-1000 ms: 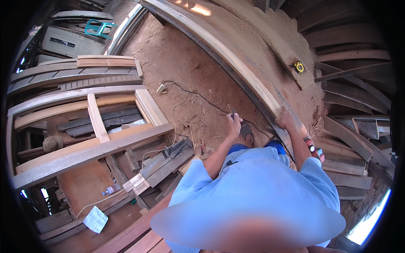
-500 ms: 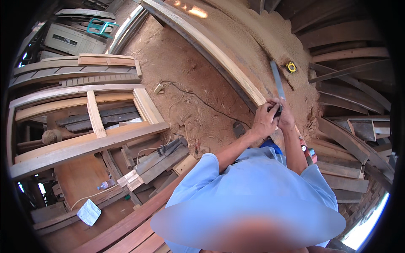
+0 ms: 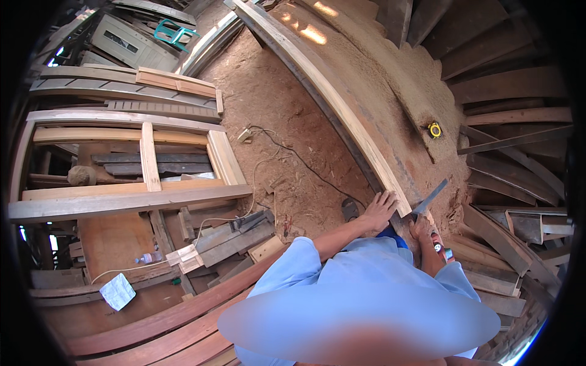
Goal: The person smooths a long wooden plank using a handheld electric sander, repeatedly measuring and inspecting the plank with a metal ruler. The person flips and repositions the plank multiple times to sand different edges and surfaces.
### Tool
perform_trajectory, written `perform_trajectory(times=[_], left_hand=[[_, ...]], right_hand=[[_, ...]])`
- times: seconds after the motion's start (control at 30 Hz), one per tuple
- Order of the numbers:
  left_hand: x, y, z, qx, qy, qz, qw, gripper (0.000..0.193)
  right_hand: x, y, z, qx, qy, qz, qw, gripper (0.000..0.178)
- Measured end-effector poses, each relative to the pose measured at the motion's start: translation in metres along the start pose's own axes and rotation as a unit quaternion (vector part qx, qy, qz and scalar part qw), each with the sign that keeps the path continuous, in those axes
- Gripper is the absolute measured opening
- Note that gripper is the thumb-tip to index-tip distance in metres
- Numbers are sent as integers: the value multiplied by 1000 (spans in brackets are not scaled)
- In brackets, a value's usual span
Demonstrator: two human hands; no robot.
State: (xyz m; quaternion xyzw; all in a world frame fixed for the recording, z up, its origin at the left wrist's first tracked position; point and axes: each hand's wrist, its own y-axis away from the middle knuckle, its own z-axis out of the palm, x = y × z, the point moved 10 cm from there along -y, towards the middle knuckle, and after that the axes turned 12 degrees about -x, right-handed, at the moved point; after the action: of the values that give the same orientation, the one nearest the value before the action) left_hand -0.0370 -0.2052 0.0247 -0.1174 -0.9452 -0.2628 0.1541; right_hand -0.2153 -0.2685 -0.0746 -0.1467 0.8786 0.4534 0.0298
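Observation:
A long pale timber runs from the far left down toward me on top of a darker beam. My left hand lies on its near end, fingers stretched out and holding nothing. To the right of that end, my right hand is closed on a metal square. The straight grey blade points away to the right. My fingers hide its handle end, and I cannot tell whether the blade touches the timber. A red object shows beside my right wrist.
On the sawdust at right lies a yellow tape measure. A wooden frame stands at left, with stacked boards around it. A cable crosses the floor. A teal plastic chair is far left; wide planks lean at right.
Both hands held the square together over the timber. The left hand has let go and spread on the timber's end; the right has drawn the square nearer and swung its blade to the right.

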Motion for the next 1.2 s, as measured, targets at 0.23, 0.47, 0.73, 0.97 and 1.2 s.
perform_trajectory(times=[0.23, 0.47, 0.73, 0.97, 1.2], left_hand=[[7, 11, 14, -74, 93, 58, 991, 63], [-30, 26, 95, -86, 383, 44, 919, 45], [-115, 73, 142, -126, 393, -186, 892, 57], [-161, 106, 150, -4, 501, -258, 826, 53], [-166, 122, 150, -27, 533, -284, 797, 51]], right_hand=[[-10, -6, 10, -71, 44, 4, 997, 47], [-31, -31, -63, 46, -239, -121, 962, 61], [-132, -22, -57, 29, -52, -104, 993, 100], [-140, -15, -59, 61, -18, -85, 994, 100], [-131, -33, -54, 38, -27, -89, 995, 99]])
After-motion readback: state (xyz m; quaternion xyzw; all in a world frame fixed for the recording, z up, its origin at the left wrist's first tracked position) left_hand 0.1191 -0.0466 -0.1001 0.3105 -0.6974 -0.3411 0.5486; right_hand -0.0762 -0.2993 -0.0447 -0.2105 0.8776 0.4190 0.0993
